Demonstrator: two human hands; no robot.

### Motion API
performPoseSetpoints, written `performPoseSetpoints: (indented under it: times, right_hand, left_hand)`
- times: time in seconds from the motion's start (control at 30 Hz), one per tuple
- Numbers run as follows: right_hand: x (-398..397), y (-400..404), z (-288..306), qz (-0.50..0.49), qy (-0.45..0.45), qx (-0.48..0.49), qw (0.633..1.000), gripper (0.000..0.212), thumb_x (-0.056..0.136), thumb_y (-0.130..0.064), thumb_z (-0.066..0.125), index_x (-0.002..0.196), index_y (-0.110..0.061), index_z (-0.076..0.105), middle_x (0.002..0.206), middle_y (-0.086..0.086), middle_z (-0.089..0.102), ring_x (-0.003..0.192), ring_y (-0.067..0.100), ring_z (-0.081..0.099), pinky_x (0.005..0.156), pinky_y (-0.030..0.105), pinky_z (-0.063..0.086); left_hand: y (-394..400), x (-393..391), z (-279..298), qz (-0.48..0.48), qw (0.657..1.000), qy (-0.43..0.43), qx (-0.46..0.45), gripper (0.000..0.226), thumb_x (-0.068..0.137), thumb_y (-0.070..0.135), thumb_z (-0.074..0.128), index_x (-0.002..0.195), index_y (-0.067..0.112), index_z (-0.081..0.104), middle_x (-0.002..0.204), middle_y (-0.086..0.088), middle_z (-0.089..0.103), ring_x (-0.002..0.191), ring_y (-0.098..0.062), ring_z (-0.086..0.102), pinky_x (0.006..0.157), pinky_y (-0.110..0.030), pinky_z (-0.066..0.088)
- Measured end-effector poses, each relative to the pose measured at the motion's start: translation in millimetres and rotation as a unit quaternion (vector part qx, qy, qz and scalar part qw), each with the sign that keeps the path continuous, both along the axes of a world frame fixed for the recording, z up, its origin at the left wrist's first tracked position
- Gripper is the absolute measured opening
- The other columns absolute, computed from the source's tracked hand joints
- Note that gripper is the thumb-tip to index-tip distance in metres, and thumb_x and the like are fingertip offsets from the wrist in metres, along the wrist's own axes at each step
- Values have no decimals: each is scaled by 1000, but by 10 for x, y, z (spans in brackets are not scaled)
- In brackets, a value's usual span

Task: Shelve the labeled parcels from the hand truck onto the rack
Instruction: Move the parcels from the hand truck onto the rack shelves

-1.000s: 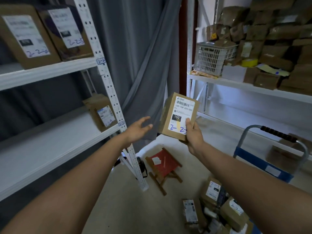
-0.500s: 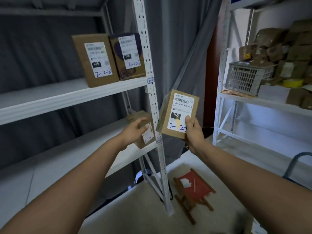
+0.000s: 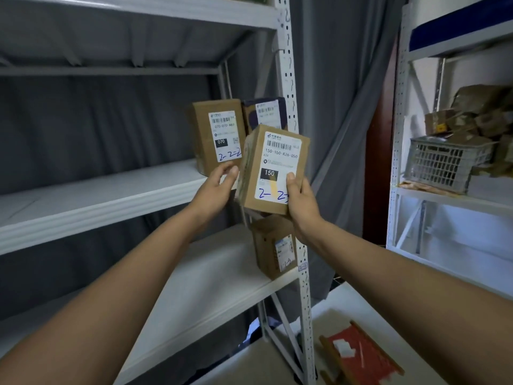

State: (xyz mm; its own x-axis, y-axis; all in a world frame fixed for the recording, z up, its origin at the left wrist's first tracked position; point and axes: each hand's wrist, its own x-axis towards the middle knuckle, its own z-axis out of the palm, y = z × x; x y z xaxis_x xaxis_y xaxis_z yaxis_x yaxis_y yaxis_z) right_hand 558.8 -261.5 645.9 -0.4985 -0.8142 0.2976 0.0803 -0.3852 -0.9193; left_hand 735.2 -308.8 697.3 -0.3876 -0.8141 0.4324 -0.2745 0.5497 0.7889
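My right hand [image 3: 302,207] grips a brown cardboard parcel [image 3: 274,168] by its lower right corner, thumb on its white label marked 150. I hold it upright in front of the left rack's white middle shelf [image 3: 97,195]. My left hand [image 3: 216,190] is raised just left of it, fingers loosely extended at the lower front of a brown parcel labelled 070 [image 3: 213,129] standing on that shelf. A dark parcel [image 3: 266,112] stands behind the held one. Another brown parcel [image 3: 273,245] sits on the shelf below. The hand truck is out of view.
The rack's perforated white post [image 3: 288,79] rises right behind the held parcel. A grey curtain [image 3: 333,107] hangs beyond. The right rack holds a grey plastic basket [image 3: 444,162] and several wrapped parcels. A red folding stool [image 3: 361,354] lies on the floor.
My view has swung up and left toward the rack. Both hands have risen, carrying the parcel to the middle shelf's height, and my left hand now reaches the 070 parcel.
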Motion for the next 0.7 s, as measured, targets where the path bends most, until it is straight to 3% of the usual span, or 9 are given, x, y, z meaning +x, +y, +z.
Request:
performPoseSetpoints:
  times: [0.1, 0.2, 0.27, 0.37, 0.43, 0.6, 0.7]
  right_hand:
    - [202, -54, 170, 27, -1, -14, 1000, 37, 101, -45, 44, 134, -28, 46, 113, 2, 71, 103, 23, 69, 87, 48, 58]
    - [381, -112, 312, 20, 28, -18, 999, 53, 91, -58, 47, 135, -30, 47, 114, -1, 71, 103, 20, 68, 92, 49, 55]
    - [476, -151, 362, 22, 62, -21, 998, 53, 90, -58, 46, 136, -31, 47, 117, -2, 70, 106, 18, 67, 96, 48, 53]
    - [600, -186, 429, 31, 102, -42, 993, 41, 101, -43, 44, 139, -25, 46, 121, -3, 66, 108, 15, 63, 98, 38, 49]
    - [701, -192, 468, 45, 135, -50, 989, 43, 102, -43, 42, 142, -27, 44, 124, -5, 64, 110, 14, 60, 98, 33, 47]
    - [895, -258, 590, 89, 185, -56, 977, 39, 103, -43, 40, 140, -33, 42, 122, -9, 62, 112, 16, 59, 102, 42, 46]
    - [996, -279, 662, 128, 194, -62, 971, 40, 102, -42, 42, 142, -33, 41, 125, -8, 62, 113, 13, 59, 103, 41, 47]
  left_hand:
    - [44, 100, 108, -28, 999, 9, 17, 42, 97, 60, 36, 133, 41, 44, 133, 18, 55, 123, -7, 53, 106, -35, 41]
    - [92, 194, 186, -7, 1000, 15, 6, 62, 92, 65, 42, 146, 36, 33, 134, 18, 52, 120, -5, 52, 97, -25, 38]
    - [108, 269, 209, 9, 1000, 16, 9, 78, 85, 71, 50, 150, 37, 24, 135, 22, 47, 119, -2, 51, 102, -24, 36]
    - [76, 393, 208, 31, 999, 11, -6, 97, 67, 82, 59, 148, 43, 20, 138, 23, 51, 121, -3, 56, 109, -35, 41]
    - [42, 466, 212, 53, 998, 24, -12, 95, 69, 75, 62, 148, 42, 20, 131, 23, 58, 116, -3, 59, 107, -36, 43]
    - [53, 638, 254, 89, 994, 58, -26, 83, 78, 64, 63, 146, 36, 24, 124, 22, 63, 110, -5, 63, 103, -39, 48]
    - [50, 768, 294, 88, 992, 79, -32, 63, 88, 52, 61, 141, 35, 32, 123, 20, 63, 109, -4, 64, 103, -38, 48]
